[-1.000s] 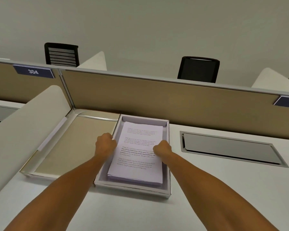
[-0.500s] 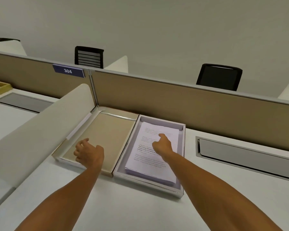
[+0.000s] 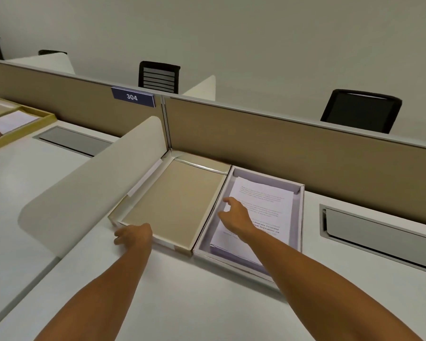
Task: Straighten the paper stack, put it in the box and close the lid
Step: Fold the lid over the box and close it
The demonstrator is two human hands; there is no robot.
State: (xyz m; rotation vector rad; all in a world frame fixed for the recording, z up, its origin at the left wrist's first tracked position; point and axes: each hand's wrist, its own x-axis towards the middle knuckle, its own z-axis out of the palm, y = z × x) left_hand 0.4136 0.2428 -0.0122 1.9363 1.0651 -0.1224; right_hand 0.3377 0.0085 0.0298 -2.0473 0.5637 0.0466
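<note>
The printed paper stack (image 3: 266, 207) lies inside the open white box (image 3: 299, 217) on the desk. The box's lid (image 3: 175, 200), beige inside, lies flat to the left, joined to the box along its long edge. My left hand (image 3: 133, 236) rests at the lid's near left corner, fingers curled over its rim. My right hand (image 3: 234, 216) hovers over the left side of the stack with fingers spread, reaching toward the box's left wall. Whether it touches the paper I cannot tell.
A curved white side divider (image 3: 91, 183) stands just left of the lid. A beige partition (image 3: 293, 148) runs behind the box. A grey cable hatch (image 3: 379, 232) is set into the desk on the right. On the neighbouring desk sits a yellow box (image 3: 17, 126) with paper.
My left hand moved from the box to the lid's near left corner. My right hand shifted left across the stack and spread its fingers. The view swung to the left.
</note>
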